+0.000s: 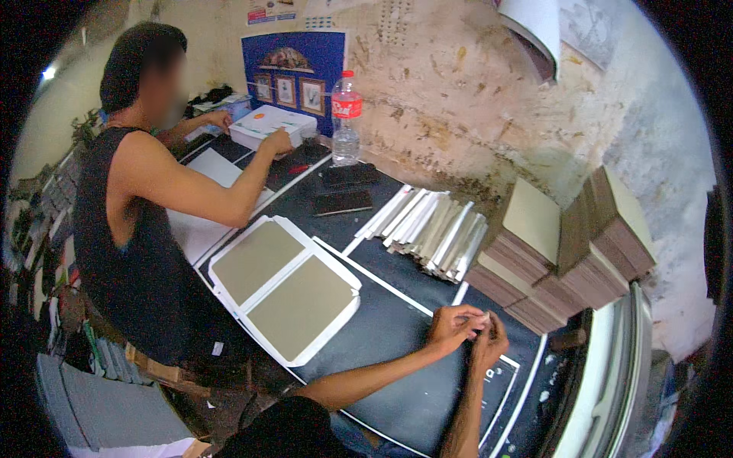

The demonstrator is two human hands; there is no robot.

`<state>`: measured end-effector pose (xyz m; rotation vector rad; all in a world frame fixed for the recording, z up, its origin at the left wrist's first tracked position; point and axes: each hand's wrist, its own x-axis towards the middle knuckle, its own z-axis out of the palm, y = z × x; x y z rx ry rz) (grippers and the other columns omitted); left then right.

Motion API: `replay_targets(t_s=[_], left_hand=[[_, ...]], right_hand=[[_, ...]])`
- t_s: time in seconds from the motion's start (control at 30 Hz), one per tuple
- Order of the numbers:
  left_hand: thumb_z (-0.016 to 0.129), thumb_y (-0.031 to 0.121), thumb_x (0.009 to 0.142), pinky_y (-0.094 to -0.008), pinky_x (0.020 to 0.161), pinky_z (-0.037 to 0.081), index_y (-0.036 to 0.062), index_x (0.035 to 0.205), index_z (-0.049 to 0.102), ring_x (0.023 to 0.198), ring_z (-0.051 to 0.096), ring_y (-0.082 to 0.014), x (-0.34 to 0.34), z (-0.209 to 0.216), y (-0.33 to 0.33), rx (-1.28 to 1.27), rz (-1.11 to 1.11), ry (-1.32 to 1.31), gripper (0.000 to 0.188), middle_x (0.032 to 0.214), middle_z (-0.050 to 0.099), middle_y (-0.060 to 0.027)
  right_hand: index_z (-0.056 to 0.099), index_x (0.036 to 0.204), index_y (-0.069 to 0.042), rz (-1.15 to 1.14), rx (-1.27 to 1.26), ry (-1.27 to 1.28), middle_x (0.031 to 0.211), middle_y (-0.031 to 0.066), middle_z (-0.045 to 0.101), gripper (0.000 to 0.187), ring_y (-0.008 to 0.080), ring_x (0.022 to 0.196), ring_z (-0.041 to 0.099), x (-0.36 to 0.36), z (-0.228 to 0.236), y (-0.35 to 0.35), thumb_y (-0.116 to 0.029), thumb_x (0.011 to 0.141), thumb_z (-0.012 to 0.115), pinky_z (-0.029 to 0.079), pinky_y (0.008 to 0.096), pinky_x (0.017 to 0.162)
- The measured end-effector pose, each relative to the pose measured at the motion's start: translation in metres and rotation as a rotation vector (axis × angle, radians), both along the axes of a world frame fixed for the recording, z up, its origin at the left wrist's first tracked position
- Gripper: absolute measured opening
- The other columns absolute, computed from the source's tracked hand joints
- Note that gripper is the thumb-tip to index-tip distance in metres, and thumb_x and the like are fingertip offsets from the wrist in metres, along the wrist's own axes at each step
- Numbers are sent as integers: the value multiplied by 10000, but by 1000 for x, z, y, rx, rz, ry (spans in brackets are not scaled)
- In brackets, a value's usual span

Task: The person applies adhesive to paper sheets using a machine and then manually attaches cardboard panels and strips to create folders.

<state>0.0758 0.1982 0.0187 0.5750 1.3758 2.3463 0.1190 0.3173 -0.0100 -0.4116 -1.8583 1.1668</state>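
My left hand [452, 327] and my right hand [491, 340] meet above the black tabletop [397, 336] at its right part. The fingers of both are closed and pressed together around something small and pale, too small to name. Left of them lies a white cover sheet [243, 305] with two grey-brown boards [304, 307] on it, separated by a narrow white gap; its corners are cut off. Beyond my hands lies a row of narrow white and grey strips [427, 229]. Stacks of cut cardboard [527, 221] stand nearest to my right hand, against the wall.
At the far left a co-worker [145, 183] in a dark sleeveless top handles a white stack [271, 126]. A clear plastic bottle [346, 130] with a red cap stands near the wall, by a dark phone [342, 203]. Grey sheets [99, 404] are piled at lower left.
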Motion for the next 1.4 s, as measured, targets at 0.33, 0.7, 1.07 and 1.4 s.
replay_targets(t_s=[0.33, 0.7, 1.07, 1.4], left_hand=[[618, 281, 1011, -310, 725, 541, 27, 1064, 544, 784, 677, -175, 3, -13, 27, -118, 317, 226, 270, 867, 667, -75], [647, 249, 981, -353, 745, 553, 49, 1171, 527, 845, 672, -208, 1, -22, 24, -251, 186, 196, 301, 947, 667, -97], [723, 204, 928, -301, 648, 536, 52, 1264, 460, 710, 646, -154, 8, -15, 27, -269, 111, 309, 453, 853, 651, -66], [655, 175, 978, -293, 722, 536, 53, 1227, 498, 780, 677, -159, -5, -13, 21, -244, 53, 259, 320, 857, 665, -85]], right_hand=[[653, 1238, 34, -123, 39, -253, 1167, 203, 709, 342, 310, 965, 696, 6, 10, -3, -207, 1024, 540, 537, 386, 871], [255, 1540, 58, 196, 789, -871, 1627, 266, 206, 694, 423, 1520, 163, 90, 21, -60, -345, 1008, 444, 139, 514, 1231], [241, 1549, 48, 30, 625, -1115, 1626, 283, 186, 738, 449, 1519, 125, 189, 52, -111, -403, 1012, 474, 49, 550, 1231], [270, 1542, 37, 26, 564, -1097, 1606, 246, 274, 796, 369, 1505, 245, 228, 66, -96, -464, 986, 542, 169, 492, 1226]])
